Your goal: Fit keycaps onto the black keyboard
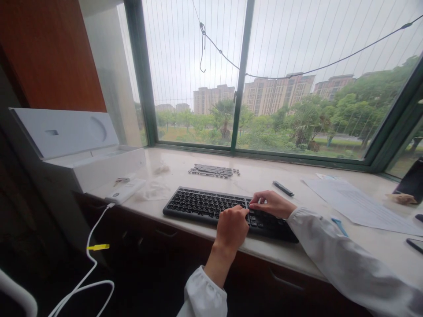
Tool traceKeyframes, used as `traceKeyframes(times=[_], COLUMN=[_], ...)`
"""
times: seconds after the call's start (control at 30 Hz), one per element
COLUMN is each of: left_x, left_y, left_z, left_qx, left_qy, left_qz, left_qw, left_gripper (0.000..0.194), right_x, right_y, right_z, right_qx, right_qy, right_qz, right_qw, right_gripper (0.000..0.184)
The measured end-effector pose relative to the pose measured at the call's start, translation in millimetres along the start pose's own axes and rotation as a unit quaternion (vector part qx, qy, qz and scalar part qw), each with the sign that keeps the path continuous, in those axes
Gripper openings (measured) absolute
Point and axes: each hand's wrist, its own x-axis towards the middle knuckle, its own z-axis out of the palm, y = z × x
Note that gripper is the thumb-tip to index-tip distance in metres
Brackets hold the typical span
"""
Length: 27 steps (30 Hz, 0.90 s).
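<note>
Black keyboard [205, 206] on the pale stone sill [264, 176]; left hand [232, 226] curled loosely over its right-centre keys, right hand [271, 203] just beside, fingertips pressed together on the keys, though whether they pinch a keycap cannot be told. Beyond the hands: loose keycaps [213, 170] in rows; right of them, a dark pen-like tool [283, 188] and paper sheets [357, 200]; far left, an open white box [76, 149].

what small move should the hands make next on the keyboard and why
Probably lift one key near the right end. Both the left hand and right hand pinch at the same spot on the keyboard, and a row of loose keycaps already lies behind it.
</note>
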Motion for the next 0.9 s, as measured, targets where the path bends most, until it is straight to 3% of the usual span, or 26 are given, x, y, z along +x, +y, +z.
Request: traceKeyframes(times=[0.47,0.9], left_x=[-1,0], left_y=[5,10], left_z=[-7.2,-13.4], left_qx=[-0.001,0.005], left_qy=[-0.017,-0.043], left_qz=[-0.015,-0.039], left_qw=[1.000,0.998], left_gripper=[0.037,0.038], right_x=[-7,-10], right_y=[-9,-17], right_z=[-4,-12], right_qx=[-0.039,-0.101], right_qy=[-0.006,-0.004], right_qz=[-0.054,-0.042], right_qw=[0.998,0.994], right_gripper=[0.048,0.045])
